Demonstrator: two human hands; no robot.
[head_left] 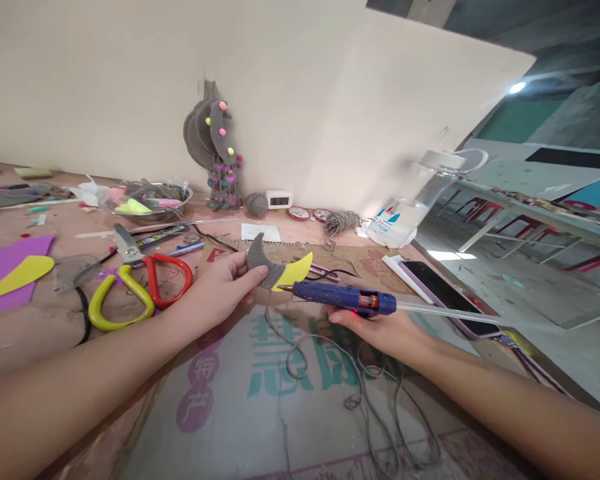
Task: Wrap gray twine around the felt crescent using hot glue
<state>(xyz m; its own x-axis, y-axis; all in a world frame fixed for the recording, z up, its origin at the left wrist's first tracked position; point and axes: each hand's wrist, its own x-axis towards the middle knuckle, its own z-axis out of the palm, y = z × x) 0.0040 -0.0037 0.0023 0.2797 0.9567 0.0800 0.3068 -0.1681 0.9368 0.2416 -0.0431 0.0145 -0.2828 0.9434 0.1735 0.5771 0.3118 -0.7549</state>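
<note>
Yellow crescent, partly wrapped in gray yarn, pinched in the left hand above the printed board; its long axis runs left to right, tips upward. The right hand grips a blue glue gun, nozzle leftward, at its lower edge.

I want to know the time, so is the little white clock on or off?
On: the clock shows dark digits.
</note>
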